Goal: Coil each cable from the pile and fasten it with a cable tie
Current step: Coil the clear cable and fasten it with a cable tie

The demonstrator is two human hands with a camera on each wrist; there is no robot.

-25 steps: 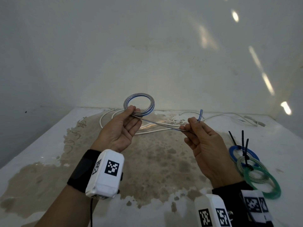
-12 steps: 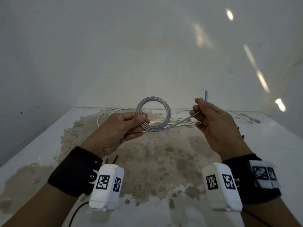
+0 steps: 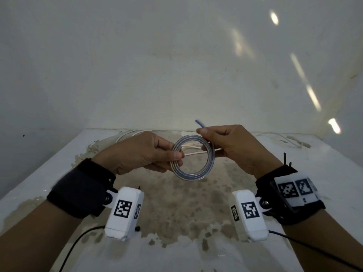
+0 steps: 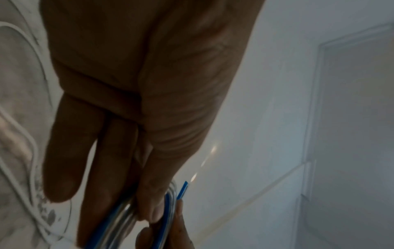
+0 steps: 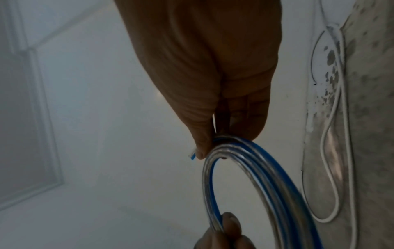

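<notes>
The left hand (image 3: 141, 152) pinches the left rim of the coiled clear-and-blue cable (image 3: 193, 158) between thumb and curled fingers, holding the ring upright, facing the person, above the table (image 3: 59, 173). The right hand (image 3: 233, 146) pinches the cable's free blue end (image 3: 199, 123) against the coil's upper right rim, the short tip poking up and to the left past the thumb; in the right wrist view the fingers (image 5: 245, 121) close on the top of the stacked turns. The relation that counts: the loose tail lies right at the ring's top edge, on the right hand's side, so that hand is the nearer one to tuck it flush, while the left keeps the turns stacked. A second ago the coil was smaller and further left, with a straight stretch of cable running across to the right hand; now that stretch has been wound in and the hands have closed together. A white cable (image 3: 275, 137) lies loose on the table behind, not yet coiled.
</notes>
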